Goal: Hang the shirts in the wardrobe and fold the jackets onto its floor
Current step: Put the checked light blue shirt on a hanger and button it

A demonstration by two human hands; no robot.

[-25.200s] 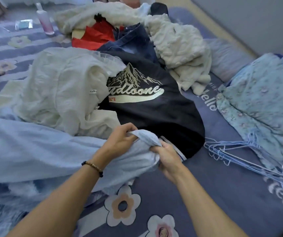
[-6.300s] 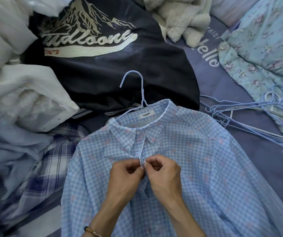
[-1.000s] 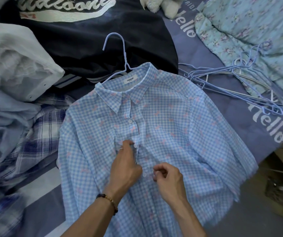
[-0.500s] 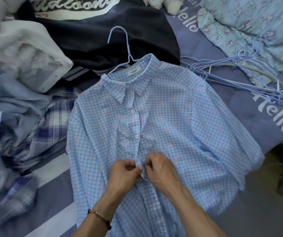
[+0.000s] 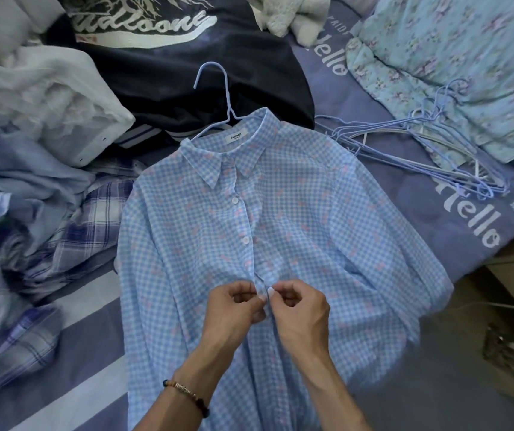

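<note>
Gingham in pale blue fills the middle of my view: the checked shirt lies flat on the bed, front up, with a blue wire hanger already threaded through its neck and the hook poking out above the collar. Two white buttons below the collar look fastened. My left hand and right hand meet on the placket further down, each with fingers curled and pinching the fabric edge, thumbs nearly touching, so I judge I am working on the third button. From here the job looks barely begun: this one shirt is on its hanger but not yet in the wardrobe, which I cannot see at all. Below my hands the placket appears to gape, so more buttons may remain.

Plenty is left around it. A dark jacket with white lettering lies just beyond the collar, under the hanger hook. To my left sit a white garment, a light blue one and a plaid shirt, heaped and overlapping. A bundle of spare hangers lies tangled to my right, beside a floral quilt. That tangle may snag when I pull the next hanger, and the heap will need sorting
</note>
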